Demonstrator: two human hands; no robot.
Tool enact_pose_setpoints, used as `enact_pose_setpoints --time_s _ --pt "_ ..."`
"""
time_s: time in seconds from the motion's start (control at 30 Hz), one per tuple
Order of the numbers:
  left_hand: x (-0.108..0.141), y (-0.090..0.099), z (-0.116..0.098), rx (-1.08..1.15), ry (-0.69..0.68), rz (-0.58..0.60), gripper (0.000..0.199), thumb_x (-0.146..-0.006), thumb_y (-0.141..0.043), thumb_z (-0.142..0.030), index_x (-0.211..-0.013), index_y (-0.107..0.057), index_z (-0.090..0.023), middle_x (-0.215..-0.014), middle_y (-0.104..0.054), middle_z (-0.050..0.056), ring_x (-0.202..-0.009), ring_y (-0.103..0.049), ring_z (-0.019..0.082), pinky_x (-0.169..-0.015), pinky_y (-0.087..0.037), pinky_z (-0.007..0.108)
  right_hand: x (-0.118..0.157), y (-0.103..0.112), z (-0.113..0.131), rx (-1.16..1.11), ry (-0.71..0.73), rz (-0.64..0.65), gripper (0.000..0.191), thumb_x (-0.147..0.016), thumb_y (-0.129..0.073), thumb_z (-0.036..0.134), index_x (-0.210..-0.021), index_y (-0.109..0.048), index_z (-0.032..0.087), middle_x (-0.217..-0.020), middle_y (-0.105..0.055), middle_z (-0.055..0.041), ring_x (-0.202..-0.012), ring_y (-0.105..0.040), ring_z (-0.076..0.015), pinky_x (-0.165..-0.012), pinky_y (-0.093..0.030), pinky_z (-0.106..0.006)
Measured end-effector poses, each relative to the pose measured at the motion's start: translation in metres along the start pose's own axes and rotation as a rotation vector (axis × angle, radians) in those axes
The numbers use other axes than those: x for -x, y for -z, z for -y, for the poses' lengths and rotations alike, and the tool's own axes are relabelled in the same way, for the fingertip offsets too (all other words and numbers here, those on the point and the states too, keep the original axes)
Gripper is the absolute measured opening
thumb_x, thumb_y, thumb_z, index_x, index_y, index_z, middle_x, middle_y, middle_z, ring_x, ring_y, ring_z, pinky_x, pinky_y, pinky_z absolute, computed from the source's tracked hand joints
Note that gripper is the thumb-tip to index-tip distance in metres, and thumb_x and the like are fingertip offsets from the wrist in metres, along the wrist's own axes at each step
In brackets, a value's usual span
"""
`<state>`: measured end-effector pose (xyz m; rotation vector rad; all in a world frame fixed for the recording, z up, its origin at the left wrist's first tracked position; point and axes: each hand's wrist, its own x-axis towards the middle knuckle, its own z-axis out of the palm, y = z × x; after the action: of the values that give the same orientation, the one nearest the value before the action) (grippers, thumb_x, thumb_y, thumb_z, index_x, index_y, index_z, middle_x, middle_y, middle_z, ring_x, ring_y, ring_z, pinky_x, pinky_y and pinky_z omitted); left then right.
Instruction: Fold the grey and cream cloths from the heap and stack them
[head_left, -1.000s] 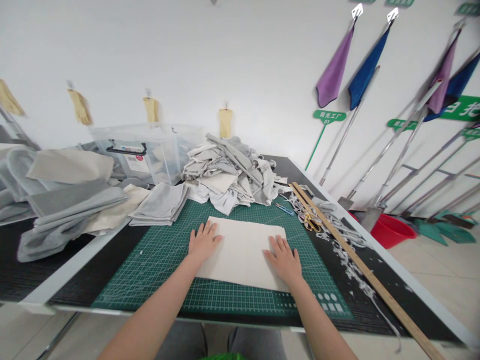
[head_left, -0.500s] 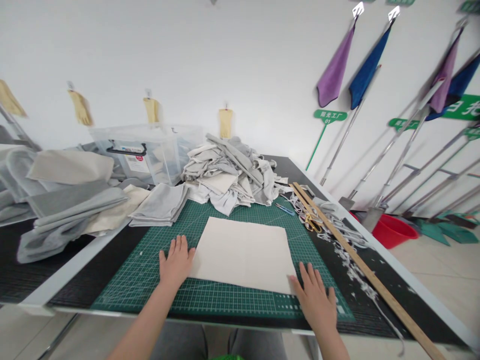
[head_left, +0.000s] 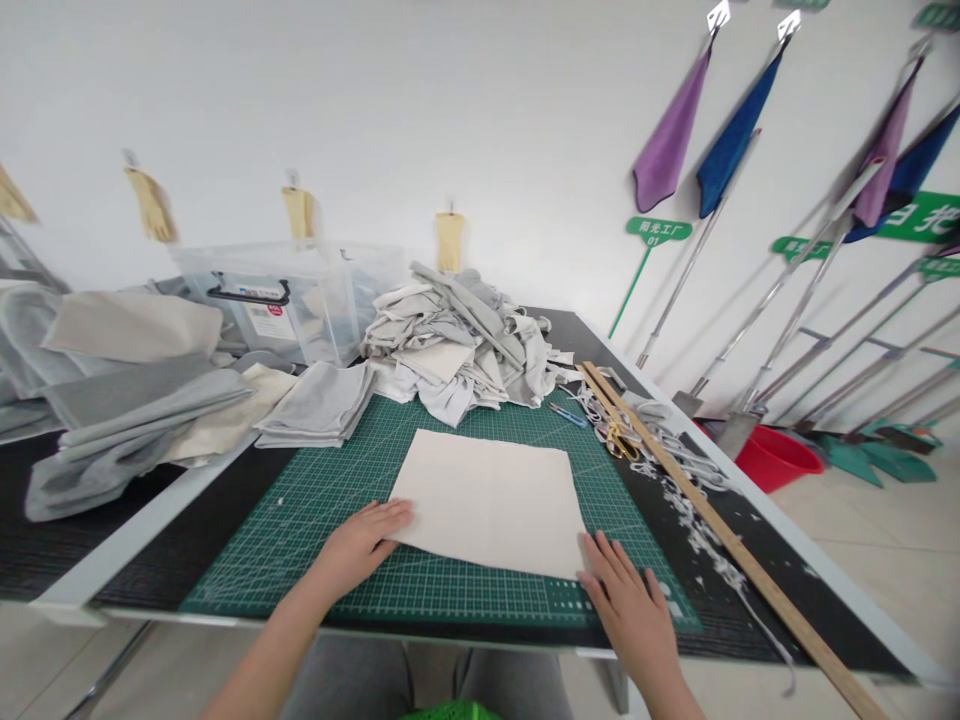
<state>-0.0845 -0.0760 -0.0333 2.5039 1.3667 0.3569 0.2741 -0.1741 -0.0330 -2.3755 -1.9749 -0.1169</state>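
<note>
A cream rectangular cloth [head_left: 487, 505] lies flat on the green cutting mat [head_left: 262, 560]. At the cloth's lower left edge rests my left hand [head_left: 360, 548], its fingers stretched out and their tips on the fabric. My right hand [head_left: 626, 600] lies with fingers spread at the lower right corner, fingertips touching the edge. The near left corner of the cloth is partly hidden by my left hand.
Behind the mat is a heap of grey and cream cloth [head_left: 457, 345]. Folded grey cloths [head_left: 315, 405] and a clear plastic box [head_left: 300, 310] are at left. On the right lie a long wooden strip [head_left: 720, 525], gold-handled scissors [head_left: 621, 440], blue snips [head_left: 568, 415] and scraps.
My left hand has turned to the right, its fingers now over the cloth's left edge. My right hand has shifted slightly inward against the corner. The view has moved a little.
</note>
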Motion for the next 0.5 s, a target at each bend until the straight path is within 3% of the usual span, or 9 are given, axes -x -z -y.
enact_pose_setpoints --time_s 0.1,0.2,0.33,0.4,0.5 --pt "0.003 -0.005 0.003 -0.007 0.048 -0.107 0.036 -0.075 -0.033 -0.016 -0.102 -0.054 -0.028 -0.110 -0.052 -0.005 -0.102 -0.046 0.011 -0.093 -0.031 0.026 0.001 -0.003 0.005 0.056 -0.125 -0.098 0.049 -0.076 -0.028 0.046 -0.121 -0.035 0.027 -0.130 -0.029 -0.0042 -0.118 -0.025 -0.0219 -0.091 -0.022 -0.046" --pt "0.006 -0.007 -0.012 -0.045 0.071 -0.156 0.029 -0.077 -0.034 -0.022 -0.092 -0.059 -0.027 -0.096 -0.060 0.000 -0.087 -0.054 0.015 -0.081 -0.041 0.027 0.008 -0.002 0.022 0.047 -0.032 -0.192 0.045 -0.075 -0.032 0.044 -0.117 -0.041 0.029 -0.131 -0.027 -0.0055 -0.119 -0.022 -0.0231 -0.092 -0.018 -0.047" --pt "0.013 -0.009 -0.058 -0.075 -0.078 -0.161 0.021 -0.077 -0.038 -0.023 -0.084 -0.058 -0.026 -0.077 -0.063 0.002 -0.072 -0.057 0.016 -0.067 -0.044 0.028 0.023 -0.002 0.060 -0.072 0.274 -0.203 0.047 -0.074 -0.036 0.045 -0.120 -0.032 0.036 -0.131 -0.027 -0.0030 -0.117 -0.026 -0.0255 -0.090 -0.016 -0.053" --pt "0.017 -0.015 -0.086 -0.075 -0.183 -0.190 0.018 -0.075 -0.039 -0.020 -0.080 -0.056 -0.023 -0.068 -0.062 0.001 -0.064 -0.056 0.015 -0.059 -0.044 0.027 0.030 -0.008 0.081 -0.156 0.408 -0.217 0.049 -0.073 -0.040 0.037 -0.121 -0.029 0.036 -0.130 -0.029 -0.0034 -0.115 -0.030 -0.0263 -0.090 -0.017 -0.054" --pt "0.024 -0.029 -0.122 -0.056 -0.350 -0.304 0.017 -0.074 -0.037 -0.017 -0.068 -0.052 -0.020 -0.055 -0.058 -0.001 -0.049 -0.053 0.014 -0.046 -0.039 0.024 0.039 -0.019 0.105 -0.355 0.459 -0.301 0.042 -0.068 -0.046 0.026 -0.109 -0.045 0.037 -0.116 -0.049 0.0004 -0.104 -0.045 -0.0254 -0.093 -0.004 -0.055"
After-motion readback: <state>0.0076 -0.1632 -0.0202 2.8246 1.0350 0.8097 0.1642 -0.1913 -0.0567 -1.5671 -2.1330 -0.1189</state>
